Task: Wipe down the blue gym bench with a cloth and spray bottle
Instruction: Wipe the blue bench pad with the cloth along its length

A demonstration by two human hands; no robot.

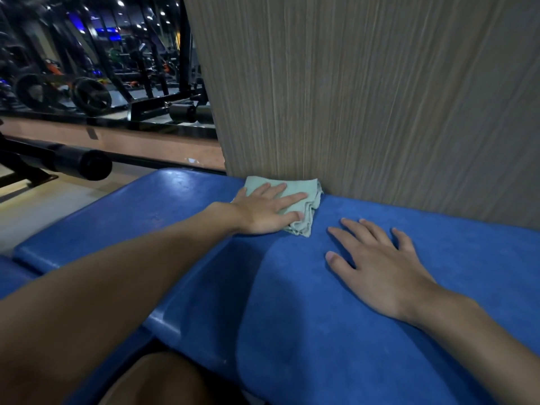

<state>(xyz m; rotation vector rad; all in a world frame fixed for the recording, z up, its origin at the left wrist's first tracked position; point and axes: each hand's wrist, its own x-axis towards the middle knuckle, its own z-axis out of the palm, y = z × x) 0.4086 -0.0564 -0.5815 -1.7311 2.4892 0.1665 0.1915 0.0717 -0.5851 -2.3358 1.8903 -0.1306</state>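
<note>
The blue worktop (pixel 321 331) is padded, glossier at the left and duller at the right, perhaps damp there, though the light is poor; one pale green cloth (pixel 305 188), folded and crumpled, lies at the far edge, touching the wood-grain panel (pixel 380 97); two hands show; the left hand (pixel 263 210) presses flat on the cloth, fingers (pixel 292 197) straight and spread, gripping nothing; the right hand (pixel 377 264) rests near it to the right on bare padding, fingers spread flat.
</note>
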